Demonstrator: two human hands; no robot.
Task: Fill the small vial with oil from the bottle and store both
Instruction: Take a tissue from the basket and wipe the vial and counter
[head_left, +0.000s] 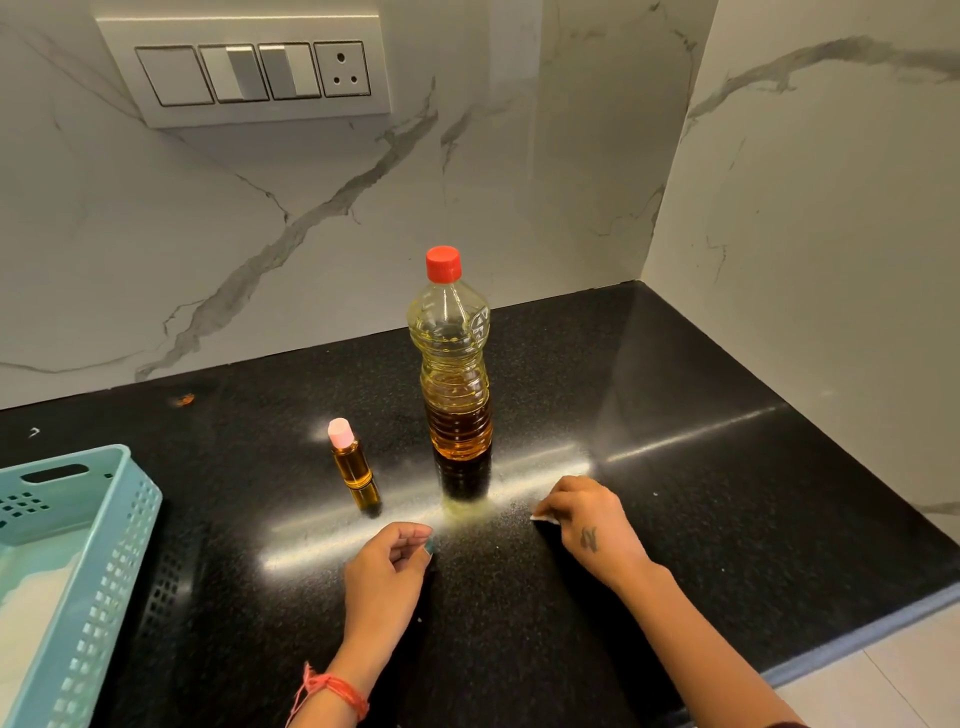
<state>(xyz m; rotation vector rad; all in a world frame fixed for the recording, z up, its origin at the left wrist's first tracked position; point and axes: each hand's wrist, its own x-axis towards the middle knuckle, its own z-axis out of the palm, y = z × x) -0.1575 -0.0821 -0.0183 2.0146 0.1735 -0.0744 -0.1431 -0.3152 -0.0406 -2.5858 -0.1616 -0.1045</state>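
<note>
A clear plastic oil bottle (457, 358) with a red cap stands upright on the black counter, about a third full of amber oil. To its left stands the small vial (350, 457), capped in pink and filled with amber oil. My left hand (387, 569) hovers in front of the vial and bottle, fingers loosely curled, holding nothing. My right hand (589, 519) rests on the counter right of the bottle's base, its fingertips on a small white scrap (541, 517).
A light teal perforated basket (111, 525) sits at the left edge of the counter (701, 493). Marble walls close off the back and right. A switch panel (254, 73) is on the back wall. The counter's front edge runs at lower right.
</note>
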